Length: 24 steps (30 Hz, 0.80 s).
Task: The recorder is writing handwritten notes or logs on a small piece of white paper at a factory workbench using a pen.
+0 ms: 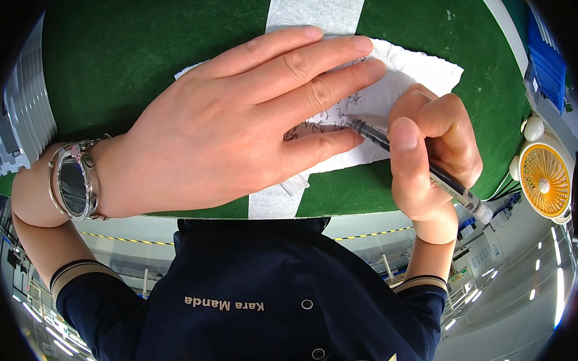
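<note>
My left hand (pixel 240 109) lies flat with its fingers spread over a torn-edged sheet of white paper (pixel 426 67), and most of the sheet's left part is hidden beneath it. My right hand (pixel 433 147) is closed around a pen (pixel 453 185) with a dark, partly clear barrel. The pen is tilted, and its tip reaches the paper beside my left fingers, among lines of dark handwriting. A watch (pixel 74 182) and bracelets circle my left wrist. Near the lower edge of my left hand, a small clear plastic piece (pixel 295 184) rests on a pale strip.
The green tabletop (pixel 135 41) has a whitish strip (pixel 315 9) running across it under the paper. Stacked clear plastic trays (pixel 27 117) stand at the left. On the right are a small orange-and-white fan (pixel 545 183) and blue bins (pixel 546 59).
</note>
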{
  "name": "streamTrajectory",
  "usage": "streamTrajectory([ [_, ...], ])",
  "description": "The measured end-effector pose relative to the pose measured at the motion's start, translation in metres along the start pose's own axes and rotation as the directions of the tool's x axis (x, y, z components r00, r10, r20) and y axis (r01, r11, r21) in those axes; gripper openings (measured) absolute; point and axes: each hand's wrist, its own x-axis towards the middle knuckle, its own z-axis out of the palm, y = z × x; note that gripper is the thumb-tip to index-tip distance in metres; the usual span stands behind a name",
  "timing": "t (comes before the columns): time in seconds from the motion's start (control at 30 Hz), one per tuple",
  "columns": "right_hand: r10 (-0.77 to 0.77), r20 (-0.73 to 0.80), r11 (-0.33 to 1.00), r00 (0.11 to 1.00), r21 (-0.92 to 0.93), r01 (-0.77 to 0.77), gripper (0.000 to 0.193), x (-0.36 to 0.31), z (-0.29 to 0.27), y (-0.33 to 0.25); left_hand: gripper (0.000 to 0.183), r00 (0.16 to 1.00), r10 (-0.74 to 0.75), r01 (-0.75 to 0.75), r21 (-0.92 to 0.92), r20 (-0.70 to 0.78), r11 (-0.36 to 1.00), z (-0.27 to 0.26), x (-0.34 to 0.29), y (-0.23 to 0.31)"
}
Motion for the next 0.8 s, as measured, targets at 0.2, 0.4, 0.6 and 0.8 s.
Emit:
streamTrajectory([
  [0.2, 0.025, 0.032, 1.000, 0.999, -0.008, -0.025, 0.020, -0.0020, -0.0051, 0.0011, 0.031, 1.000, -0.004, 0.005, -0.024, 0.009, 1.000, -0.0007, 0.0000, 0.0002],
  [0.4, 0.078, 0.003, 0.997, 0.997, 0.005, -0.078, 0.018, -0.0021, -0.0056, -0.0026, 0.033, 1.000, -0.013, 0.013, -0.004, 0.005, 1.000, 0.0003, 0.0007, 0.0015],
  [0.6, 0.101, -0.013, 0.995, 0.995, 0.029, -0.100, 0.017, -0.0022, -0.0063, -0.0026, 0.037, 1.000, 0.002, -0.003, 0.023, 0.029, 1.000, -0.0010, 0.0007, 0.0006],
  [0.8, 0.105, -0.014, 0.993, 0.994, 0.053, -0.104, 0.017, -0.0030, -0.0078, -0.0002, 0.038, 0.999, -0.002, 0.000, 0.035, 0.033, 0.999, -0.0029, 0.0004, 0.0013],
])
